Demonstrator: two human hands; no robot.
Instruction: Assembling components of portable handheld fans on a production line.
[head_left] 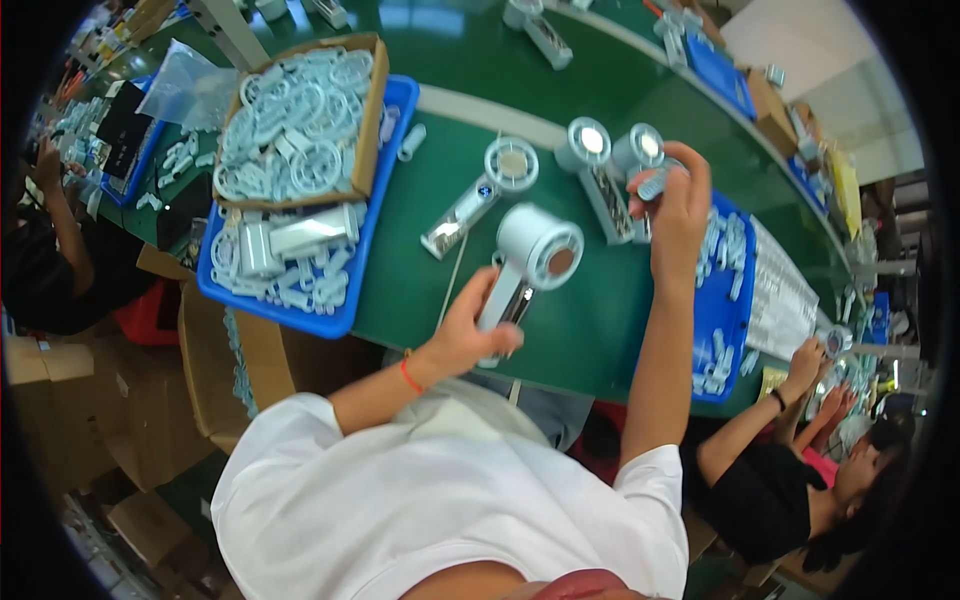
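Observation:
My left hand (pixel 468 332) is wrapped round the handle of a pale blue handheld fan (pixel 535 245). Its round head points up and away, and dark and shiny inner parts show along the handle. My right hand (pixel 680 205) is raised at the right, fingers closed on a small pale blue plastic piece (pixel 657 184). Just left of that hand, two more fans lie side by side, a nearer-left one (pixel 588 145) and another (pixel 638 148) partly covered by my fingers. Another fan (pixel 511 165) rests on the table beyond my left hand, its handle's inside exposed.
A blue tray (pixel 345 318) at the left carries a cardboard box (pixel 378 110) full of pale blue rings and parts. At the right stands another blue tray (pixel 738 345) with small pieces, beside printed paper sheets (pixel 785 285). Co-workers sit at both sides of the green table (pixel 400 270).

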